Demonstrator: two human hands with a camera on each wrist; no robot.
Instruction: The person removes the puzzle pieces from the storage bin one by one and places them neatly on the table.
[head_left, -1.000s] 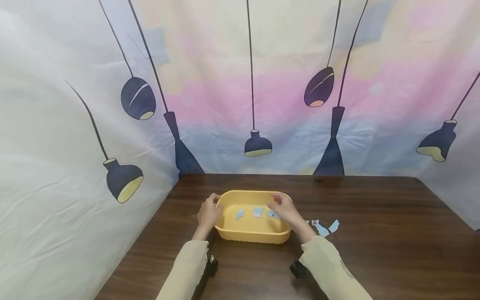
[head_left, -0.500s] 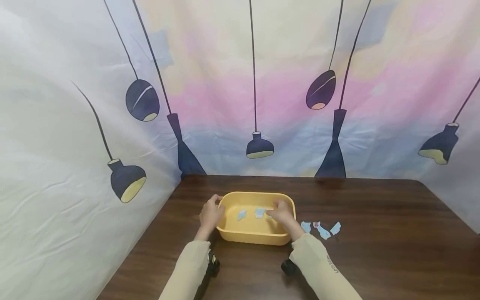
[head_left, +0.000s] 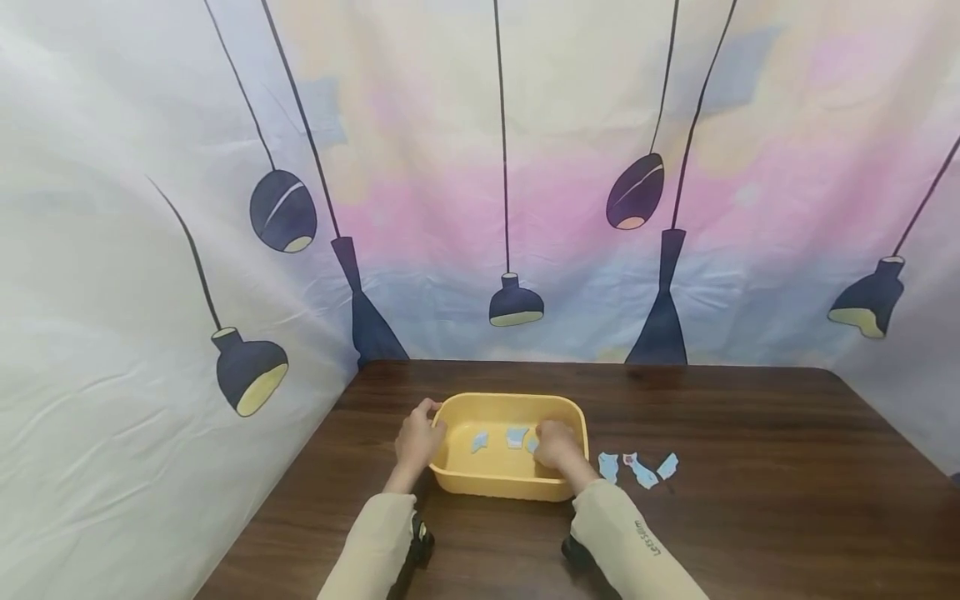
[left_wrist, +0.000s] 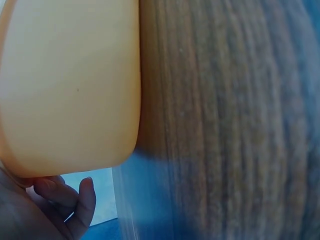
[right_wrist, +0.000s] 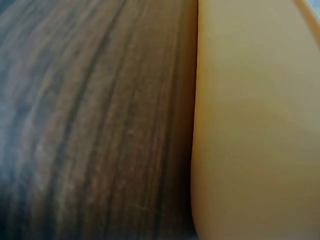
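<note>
A yellow plastic basin [head_left: 501,487] stands on the table in the head view. My left hand [head_left: 417,437] grips its left rim, thumb inside and fingers outside; some curled fingers [left_wrist: 86,197] show by its wall in the left wrist view. My right hand [head_left: 557,443] is inside the basin at the right, over a light-blue flat piece [head_left: 532,445] that it partly covers. Those right fingertips are hidden. Two more light-blue pieces with irregular, torn-looking edges, a left piece [head_left: 480,442] and a middle piece [head_left: 517,437], lie on the basin floor.
Right of the basin, several similar pieces lie on the dark wood table [head_left: 750,483]: a near one [head_left: 609,468], a long one with a red mark [head_left: 642,472] and an outer one [head_left: 667,466]. A printed curtain [head_left: 585,192] hangs behind the table.
My right hand has come down deeper into the basin and moved slightly left, covering more of the right-hand piece. My left hand keeps its place at the rim.
</note>
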